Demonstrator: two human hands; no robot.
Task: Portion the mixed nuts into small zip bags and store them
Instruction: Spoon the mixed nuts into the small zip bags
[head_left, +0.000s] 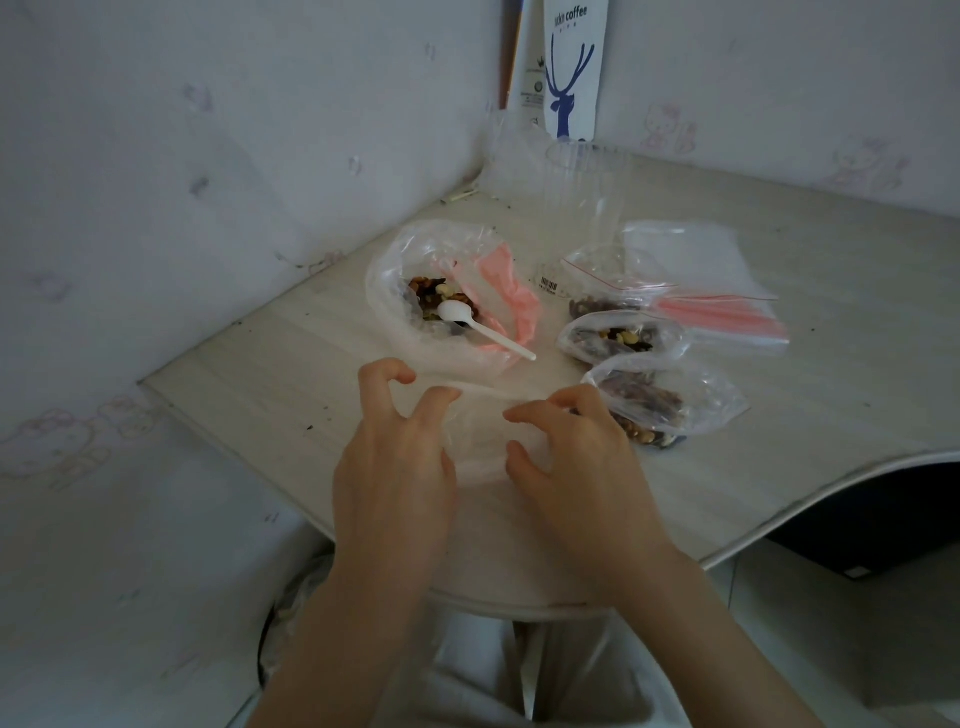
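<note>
Head: nuts (430, 291), spoon (485, 332) in big bag (395, 249)

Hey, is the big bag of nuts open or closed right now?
Open. The big bag gapes at its mouth; the spoon lies in the nuts, handle sticking out.

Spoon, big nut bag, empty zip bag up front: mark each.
white spoon (456, 310): head view, on its bowl.
big nut bag (382, 293): head view, on its left plastic wall.
empty zip bag (480, 441): head view, on its clear middle panel.
</note>
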